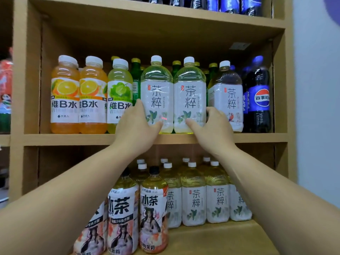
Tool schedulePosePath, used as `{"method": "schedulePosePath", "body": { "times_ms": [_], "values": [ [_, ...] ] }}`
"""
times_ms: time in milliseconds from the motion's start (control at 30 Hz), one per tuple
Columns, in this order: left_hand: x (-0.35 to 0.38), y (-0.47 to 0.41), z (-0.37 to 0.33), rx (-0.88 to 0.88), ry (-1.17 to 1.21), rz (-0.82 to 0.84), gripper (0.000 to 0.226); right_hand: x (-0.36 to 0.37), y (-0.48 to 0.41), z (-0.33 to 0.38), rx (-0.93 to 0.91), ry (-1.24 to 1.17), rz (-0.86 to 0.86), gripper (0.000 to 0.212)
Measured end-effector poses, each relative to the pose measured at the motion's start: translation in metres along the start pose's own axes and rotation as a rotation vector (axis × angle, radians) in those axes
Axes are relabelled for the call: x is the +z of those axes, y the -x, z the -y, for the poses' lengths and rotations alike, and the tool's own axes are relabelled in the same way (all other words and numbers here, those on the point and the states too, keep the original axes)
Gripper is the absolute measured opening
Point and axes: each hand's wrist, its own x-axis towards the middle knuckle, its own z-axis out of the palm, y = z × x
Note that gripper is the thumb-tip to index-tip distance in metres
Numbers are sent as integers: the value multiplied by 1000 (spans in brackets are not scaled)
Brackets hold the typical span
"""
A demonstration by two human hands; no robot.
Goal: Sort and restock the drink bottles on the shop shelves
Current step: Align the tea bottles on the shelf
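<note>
Pale left tea bottle is sitting in the left hand's curled grip, right tea bottle in the right hand's, likely aligning both at the shelf front.

Two upright pale tea bottles, mid-shelf

Head cam, close, facing shelves

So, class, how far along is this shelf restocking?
Done: orange bottles stand grouped on the middle shelf. In hand: the left hand grips one pale tea bottle, the right hand its neighbour. Left: probably the darker tea bottle beside the cola bottle.
</note>
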Motion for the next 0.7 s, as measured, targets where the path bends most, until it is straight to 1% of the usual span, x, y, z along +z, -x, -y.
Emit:
{"method": "schedulePosePath", "body": {
  "times_ms": [100,200,267,367,467,533,567,633,700],
  "values": [
    [0,-9,-5,-73,106,21,45,0,1,2,19,-19,1,50],
    [-3,-14,-14,-170,238,54,43,-4,0,6,30,-4,71,51],
    [-5,-18,-18,-232,304,84,48,-9,-3,9,58,-7,140,51],
    [-7,-26,-19,-309,387,115,59,-15,-10,13,104,-67,183,55],
    [-7,-27,-20,-310,418,133,60,-14,-11,15,110,-98,213,63],
    [-4,-25,-19,-289,433,119,68,-11,-8,14,82,-89,183,63],
    [-2,-24,-18,-277,449,99,67,-10,-6,13,68,-100,156,63],
    [-2,-22,-18,-256,488,57,57,-10,-2,9,49,-182,104,63],
    [-6,-18,-21,-228,520,21,52,-11,0,7,45,-265,67,62]
  ]
}}
